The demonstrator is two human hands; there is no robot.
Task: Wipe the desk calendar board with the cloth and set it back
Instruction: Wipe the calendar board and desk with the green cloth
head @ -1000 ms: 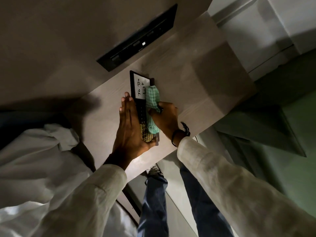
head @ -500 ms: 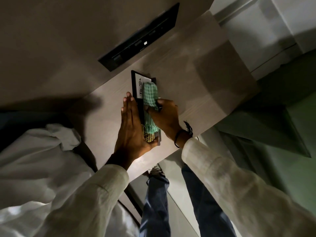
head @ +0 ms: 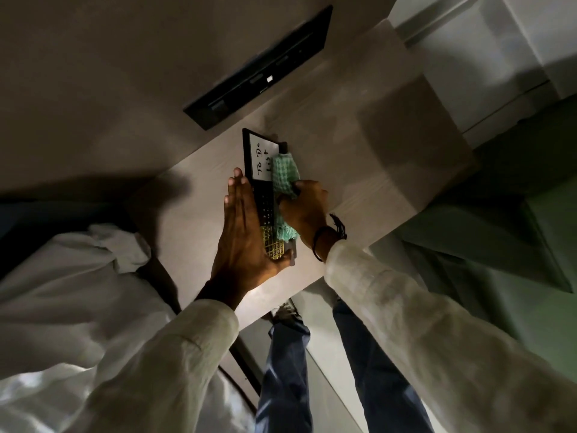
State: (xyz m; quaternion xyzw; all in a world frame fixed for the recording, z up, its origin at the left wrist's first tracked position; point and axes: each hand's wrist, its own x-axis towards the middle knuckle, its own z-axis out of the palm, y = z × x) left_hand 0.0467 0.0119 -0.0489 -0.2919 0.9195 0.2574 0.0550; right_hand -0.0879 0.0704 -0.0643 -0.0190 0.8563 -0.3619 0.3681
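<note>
The desk calendar board (head: 260, 157) lies flat on the pale wooden desk (head: 359, 170). It has a black frame, a white panel reading "To Do List" and a dark grid of dates with a yellow patch near me. My left hand (head: 246, 232) presses flat along its left edge, thumb hooked around the near end. My right hand (head: 304, 210) grips a green checked cloth (head: 284, 176) and holds it against the board's right side. The cloth covers part of the white panel and hangs over the near grid.
A black recessed socket panel (head: 259, 70) sits in the desk just beyond the board. The desk's near edge (head: 281, 295) runs under my wrists, with my legs in blue trousers (head: 287, 370) below. White cabinets (head: 468, 57) stand at the right.
The cloth slid up over the white panel, then came back down and to the right, uncovering more of the writing. My left hand stayed pressed on the board.
</note>
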